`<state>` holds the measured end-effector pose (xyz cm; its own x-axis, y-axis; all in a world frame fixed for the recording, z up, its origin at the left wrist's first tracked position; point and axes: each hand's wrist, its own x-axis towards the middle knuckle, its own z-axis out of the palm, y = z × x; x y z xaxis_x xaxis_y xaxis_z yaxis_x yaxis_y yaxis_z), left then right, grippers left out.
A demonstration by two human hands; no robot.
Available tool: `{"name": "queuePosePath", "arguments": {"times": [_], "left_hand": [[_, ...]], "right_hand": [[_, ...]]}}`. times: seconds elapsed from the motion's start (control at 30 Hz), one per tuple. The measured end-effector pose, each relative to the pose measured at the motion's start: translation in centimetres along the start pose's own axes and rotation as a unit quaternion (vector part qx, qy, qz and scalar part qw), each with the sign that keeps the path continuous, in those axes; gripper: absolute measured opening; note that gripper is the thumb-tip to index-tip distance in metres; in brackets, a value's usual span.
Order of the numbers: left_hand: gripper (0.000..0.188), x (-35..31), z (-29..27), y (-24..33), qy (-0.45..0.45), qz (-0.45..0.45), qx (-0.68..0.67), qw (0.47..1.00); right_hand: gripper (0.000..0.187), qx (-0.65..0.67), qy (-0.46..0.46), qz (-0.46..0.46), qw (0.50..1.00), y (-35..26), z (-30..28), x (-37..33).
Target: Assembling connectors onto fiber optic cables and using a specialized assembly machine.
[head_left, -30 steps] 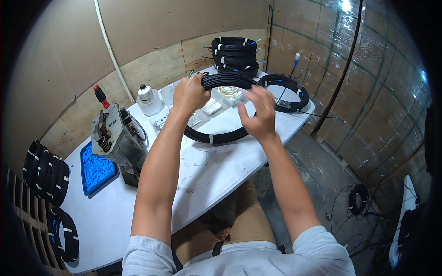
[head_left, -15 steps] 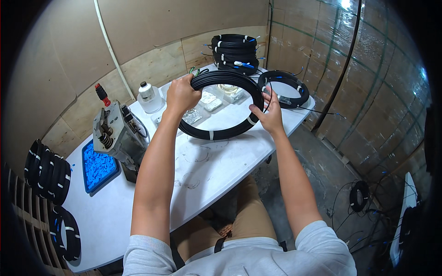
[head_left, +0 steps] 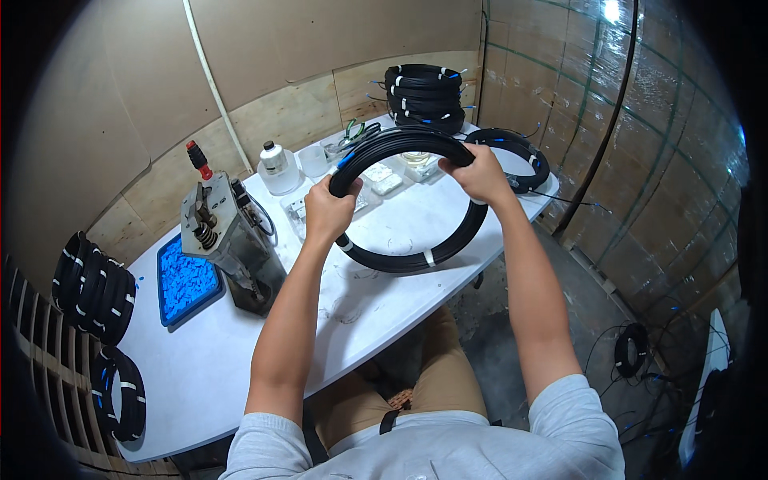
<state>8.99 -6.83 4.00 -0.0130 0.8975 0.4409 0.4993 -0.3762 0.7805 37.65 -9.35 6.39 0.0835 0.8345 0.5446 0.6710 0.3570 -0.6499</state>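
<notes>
- The left hand (head_left: 330,210) grasps the coil (head_left: 412,138) at its left side, fingers wrapped around the bundle.
- The right hand (head_left: 483,176) grasps the same coil at its upper right, thumb toward the inside of the ring.
- The coil is over the counter (head_left: 232,360), tilted with its far edge raised; whether its near edge touches the surface, I cannot tell.
- A firm, even grip on both sides should keep the loops together; twisting one side against the other could splay them.
- A blue tip (head_left: 346,160) lies just above the left hand; fingers are best kept from bending or pinching it.
- The white tie (head_left: 429,258) on the near edge makes a good check that the bundle stays tight.
- Beyond the ring sit clear trays of small parts; lifting the coil clear of them would avoid snagging.
- Farther left stand a metal press (head_left: 232,232) and a blue tray (head_left: 194,310).
- Behind, a stack of coils (head_left: 426,100) stands on the counter.
</notes>
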Motion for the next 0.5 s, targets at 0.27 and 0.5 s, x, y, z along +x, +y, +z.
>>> {"name": "queuePosePath", "arguments": {"times": [0.27,0.5], "left_hand": [[0.026,-0.9,0.8,-0.8,0.026,0.053,-0.036,0.998],[0.026,-1.6,1.6,-6.2,-0.077,-0.163,-0.102,0.978]], "right_hand": [[0.034,-0.054,-0.111,0.071,0.990,-2.7,-1.1,1.8],[0.052,-0.038,-0.013,0.026,0.999,3.4,2.6,-2.4]]}}
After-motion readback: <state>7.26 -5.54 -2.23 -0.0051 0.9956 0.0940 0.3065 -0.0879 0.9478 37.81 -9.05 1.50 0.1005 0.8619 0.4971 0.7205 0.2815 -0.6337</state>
